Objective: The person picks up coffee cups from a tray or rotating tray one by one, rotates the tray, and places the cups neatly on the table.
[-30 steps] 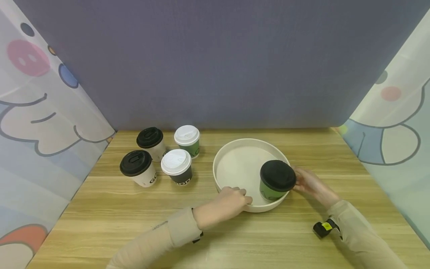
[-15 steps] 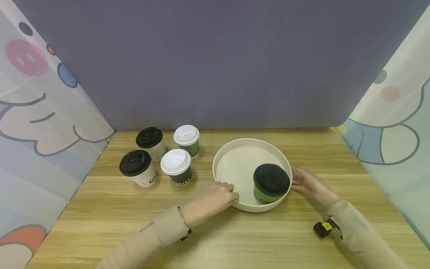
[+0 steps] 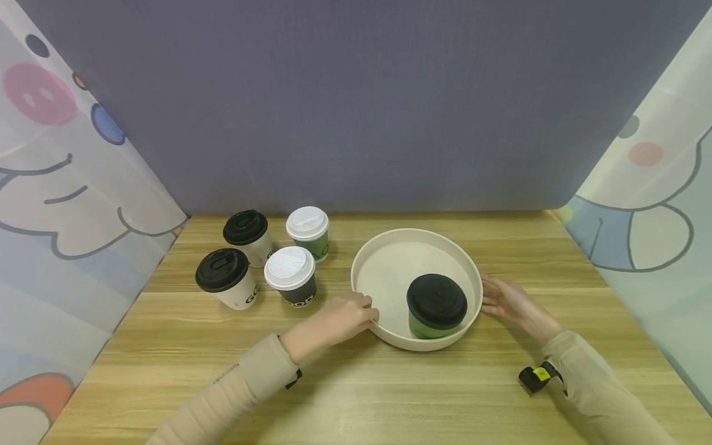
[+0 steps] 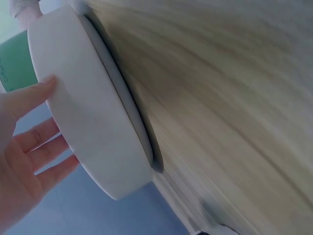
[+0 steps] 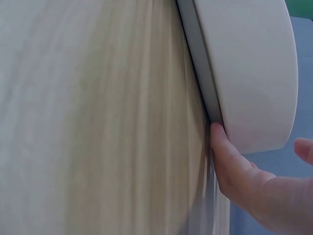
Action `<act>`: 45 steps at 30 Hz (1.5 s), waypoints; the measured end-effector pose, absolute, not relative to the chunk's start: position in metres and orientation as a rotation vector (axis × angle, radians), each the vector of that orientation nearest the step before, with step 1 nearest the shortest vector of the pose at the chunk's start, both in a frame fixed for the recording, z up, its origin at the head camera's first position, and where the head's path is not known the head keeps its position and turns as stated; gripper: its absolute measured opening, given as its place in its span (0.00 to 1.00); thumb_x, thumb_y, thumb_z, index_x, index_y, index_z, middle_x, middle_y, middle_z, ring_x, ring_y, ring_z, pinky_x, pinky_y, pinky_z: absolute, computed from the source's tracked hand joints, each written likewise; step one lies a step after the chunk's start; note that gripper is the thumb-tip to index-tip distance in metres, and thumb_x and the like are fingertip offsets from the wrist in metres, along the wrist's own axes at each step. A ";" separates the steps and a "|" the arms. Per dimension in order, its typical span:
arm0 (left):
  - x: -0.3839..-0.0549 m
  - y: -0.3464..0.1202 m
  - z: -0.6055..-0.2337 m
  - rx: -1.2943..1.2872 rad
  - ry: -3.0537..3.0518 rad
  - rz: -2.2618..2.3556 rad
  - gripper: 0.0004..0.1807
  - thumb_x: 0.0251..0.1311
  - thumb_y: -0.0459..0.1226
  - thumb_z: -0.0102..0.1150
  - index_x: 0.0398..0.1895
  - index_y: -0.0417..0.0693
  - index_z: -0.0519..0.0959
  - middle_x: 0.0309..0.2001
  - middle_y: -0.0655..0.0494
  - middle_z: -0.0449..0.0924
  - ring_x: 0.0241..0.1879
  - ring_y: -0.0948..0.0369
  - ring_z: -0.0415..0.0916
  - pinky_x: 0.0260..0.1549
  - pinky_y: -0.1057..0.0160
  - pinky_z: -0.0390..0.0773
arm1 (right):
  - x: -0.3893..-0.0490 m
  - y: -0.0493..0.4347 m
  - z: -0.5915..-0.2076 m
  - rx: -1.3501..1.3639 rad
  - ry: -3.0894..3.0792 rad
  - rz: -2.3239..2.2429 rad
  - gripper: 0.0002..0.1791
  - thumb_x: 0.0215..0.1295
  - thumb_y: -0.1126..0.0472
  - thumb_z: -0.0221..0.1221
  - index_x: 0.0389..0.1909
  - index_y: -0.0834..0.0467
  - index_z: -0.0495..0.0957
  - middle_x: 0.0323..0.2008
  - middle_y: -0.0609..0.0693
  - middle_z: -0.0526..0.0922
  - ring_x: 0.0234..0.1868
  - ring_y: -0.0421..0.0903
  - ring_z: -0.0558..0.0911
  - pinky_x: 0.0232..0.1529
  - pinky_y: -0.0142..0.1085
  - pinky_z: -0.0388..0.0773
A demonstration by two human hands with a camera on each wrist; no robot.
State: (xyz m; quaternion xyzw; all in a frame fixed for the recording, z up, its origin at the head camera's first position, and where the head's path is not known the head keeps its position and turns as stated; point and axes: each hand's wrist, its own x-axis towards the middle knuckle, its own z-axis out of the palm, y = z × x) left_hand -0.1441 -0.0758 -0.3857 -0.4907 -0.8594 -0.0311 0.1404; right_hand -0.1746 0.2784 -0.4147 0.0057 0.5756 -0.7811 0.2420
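A round cream tray [image 3: 384, 244] with a raised rim lies on the wooden table. Inside it, toward the near right, stands a green paper cup with a black lid [image 3: 437, 301]. My left hand [image 3: 340, 318] grips the tray's near-left rim; in the left wrist view the thumb [image 4: 41, 93] lies on the outer wall and the other fingers pass behind the rim. At the tray's right side is my right hand [image 3: 512, 303], its fingers [image 5: 227, 152] extended low against the wall near the base, the thumb [image 5: 304, 149] held apart.
Several lidded paper cups stand left of the tray: two white ones with black lids [image 3: 222, 270] [image 3: 245, 227], a black one with a white lid [image 3: 290, 267] and a green one with a white lid [image 3: 308, 223]. A grey panel [image 3: 367, 111] rises behind the table.
The green cup has shifted left within the tray, away from my right hand. My left hand has slid left along the near rim, while the right hand has stayed at the tray's side.
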 end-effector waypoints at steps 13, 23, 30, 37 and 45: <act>-0.158 -0.091 -0.387 -1.466 -2.513 -0.216 0.02 0.49 0.38 0.60 0.26 0.52 0.78 0.25 0.60 0.71 0.27 0.63 0.70 0.29 0.71 0.70 | -0.174 0.277 -0.413 -0.006 1.607 -2.117 0.08 0.69 0.57 0.38 0.42 0.52 0.65 0.36 0.47 0.78 0.37 0.43 0.80 0.41 0.34 0.76; -0.166 -0.097 -0.386 -1.502 -2.519 -0.282 0.03 0.48 0.37 0.61 0.25 0.49 0.77 0.26 0.59 0.70 0.27 0.65 0.70 0.29 0.72 0.71 | -0.173 0.277 -0.411 0.010 1.671 -2.073 0.24 0.69 0.56 0.39 0.60 0.66 0.53 0.42 0.54 0.78 0.38 0.43 0.80 0.42 0.35 0.75; -0.169 -0.100 -0.384 -1.478 -2.575 -0.342 0.02 0.50 0.33 0.60 0.25 0.48 0.76 0.27 0.58 0.70 0.27 0.65 0.71 0.28 0.72 0.72 | -0.174 0.277 -0.410 0.029 1.681 -2.069 0.29 0.69 0.56 0.40 0.62 0.71 0.47 0.41 0.54 0.78 0.37 0.43 0.80 0.43 0.36 0.75; -0.174 -0.101 -0.385 -1.479 -2.608 -0.316 0.03 0.49 0.34 0.60 0.28 0.47 0.77 0.32 0.56 0.73 0.32 0.63 0.74 0.33 0.70 0.74 | -0.173 0.277 -0.410 0.052 1.676 -2.069 0.11 0.68 0.55 0.41 0.46 0.55 0.63 0.42 0.56 0.77 0.38 0.42 0.79 0.43 0.35 0.75; -0.173 -0.100 -0.383 -1.462 -2.623 -0.273 0.03 0.50 0.34 0.60 0.30 0.47 0.79 0.36 0.54 0.75 0.39 0.59 0.75 0.39 0.65 0.74 | -0.173 0.277 -0.411 0.017 1.760 -1.993 0.17 0.68 0.53 0.41 0.50 0.60 0.64 0.41 0.48 0.78 0.38 0.40 0.79 0.43 0.32 0.75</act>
